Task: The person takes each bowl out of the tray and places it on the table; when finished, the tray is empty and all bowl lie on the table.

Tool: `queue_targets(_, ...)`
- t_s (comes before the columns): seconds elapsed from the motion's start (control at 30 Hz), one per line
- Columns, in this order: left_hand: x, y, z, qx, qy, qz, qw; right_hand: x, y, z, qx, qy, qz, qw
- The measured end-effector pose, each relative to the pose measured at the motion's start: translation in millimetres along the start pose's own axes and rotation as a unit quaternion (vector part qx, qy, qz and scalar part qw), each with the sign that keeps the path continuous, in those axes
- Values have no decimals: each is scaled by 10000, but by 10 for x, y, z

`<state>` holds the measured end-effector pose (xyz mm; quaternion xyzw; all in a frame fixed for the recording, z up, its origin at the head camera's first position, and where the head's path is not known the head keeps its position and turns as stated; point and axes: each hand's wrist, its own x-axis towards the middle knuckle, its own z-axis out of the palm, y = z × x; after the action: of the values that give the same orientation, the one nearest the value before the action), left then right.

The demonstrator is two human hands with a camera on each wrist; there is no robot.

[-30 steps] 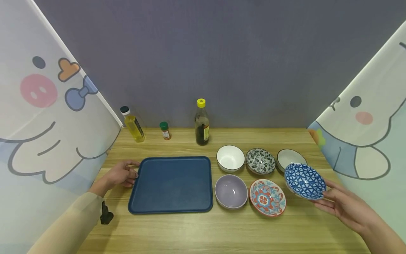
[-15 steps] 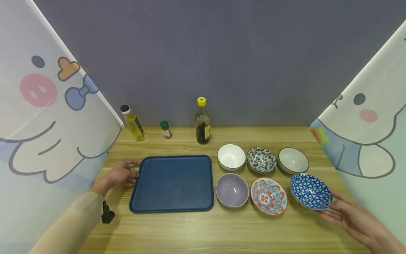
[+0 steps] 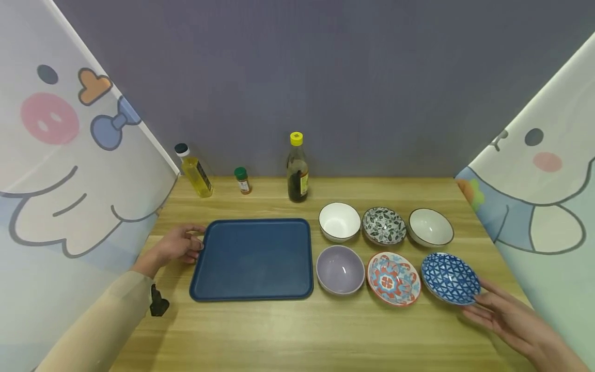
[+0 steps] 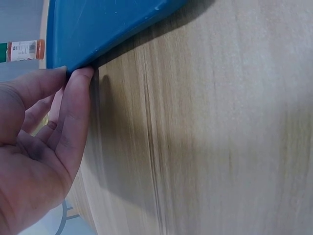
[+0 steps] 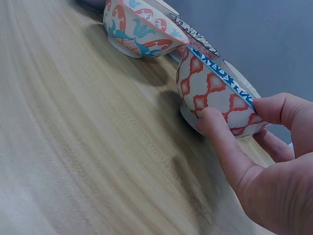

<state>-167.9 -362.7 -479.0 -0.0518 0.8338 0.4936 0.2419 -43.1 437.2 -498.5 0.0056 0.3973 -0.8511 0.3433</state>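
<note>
In the head view my right hand (image 3: 509,320) holds a blue-and-white patterned bowl (image 3: 451,279) at the right end of the front row. The right wrist view shows the thumb at the rim and fingers against the red-patterned outside of this bowl (image 5: 210,88). Its foot is at or close to the tabletop; actual contact is hard to tell. Over on the left, my left hand (image 3: 178,244) pinches the left edge of a dark blue tray (image 3: 251,258). Thumb and forefinger meet at the rim of the tray (image 4: 112,24) in the left wrist view.
Beside the held bowl stand a red-and-blue floral bowl (image 3: 393,279) and a purple bowl (image 3: 340,270). Behind are a white bowl (image 3: 339,222), a leaf-patterned bowl (image 3: 384,226) and a dark-rimmed bowl (image 3: 431,227). An oil bottle (image 3: 197,173), spice jar (image 3: 242,181) and dark sauce bottle (image 3: 297,173) line the back.
My right hand has brought the blue-and-white bowl toward the front and down, away from the dark-rimmed bowl it overlapped. The left hand stays at the tray. The head view has tilted slightly.
</note>
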Motion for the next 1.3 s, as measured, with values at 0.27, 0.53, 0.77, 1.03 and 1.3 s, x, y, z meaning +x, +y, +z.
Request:
queue_targets(0.27, -12, 2, -3, -4, -60, 1, 10000, -15, 36, 24, -31, 187, -27, 9998)
queue_targets(0.53, -55, -43, 13, -54, -46, -32, 10000, -81, 91, 24, 273, 8, 47, 9996)
queue_targets(0.77, -80, -72, 28, -31, -41, -5, 10000, -142, 116, 18, 442, -136, 88, 9989)
queue_targets(1.03, -92, -82, 23, 44, -87, 91, 9999, -205, 119, 40, -346, 562, -81, 9978)
queue_targets(1.3, -181, -58, -11, 158, -13, 256, 9995, -220, -176, 202, -3442, 2660, -257, 9001)
